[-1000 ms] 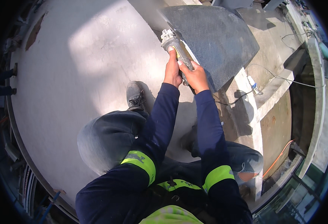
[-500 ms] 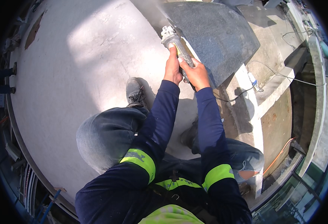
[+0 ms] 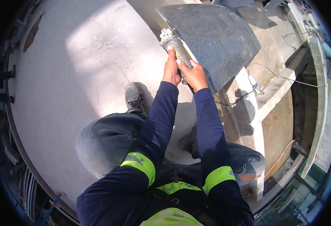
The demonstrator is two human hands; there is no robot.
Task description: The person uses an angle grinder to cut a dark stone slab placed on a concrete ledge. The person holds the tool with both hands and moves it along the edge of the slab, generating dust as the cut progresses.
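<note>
Both of my hands grip a dusty angle grinder (image 3: 180,51) at the left edge of a dark grey stone slab (image 3: 214,35). My left hand (image 3: 170,71) is wrapped round the body, its thumb lying along the top behind the pale, dust-caked head. Farther back, my right hand (image 3: 195,76) closes round the rear of the tool. The grinder's head points away from me, close against the slab's edge; its disc is hard to make out. Whether the disc touches the stone I cannot tell.
A pale, dusty slab surface (image 3: 56,86) spreads to the left, my shoe (image 3: 135,95) on it. Right of me, a dark cable (image 3: 236,101) runs to a blue connector (image 3: 255,86) on a white ledge. An orange cable (image 3: 282,156) lies lower right. Concrete walls stand beyond.
Dust that hung round the grinder's head has mostly thinned, and the slab's far left corner shows clearly. My hands and the grinder sit slightly farther left in the picture, both hands still gripping.
</note>
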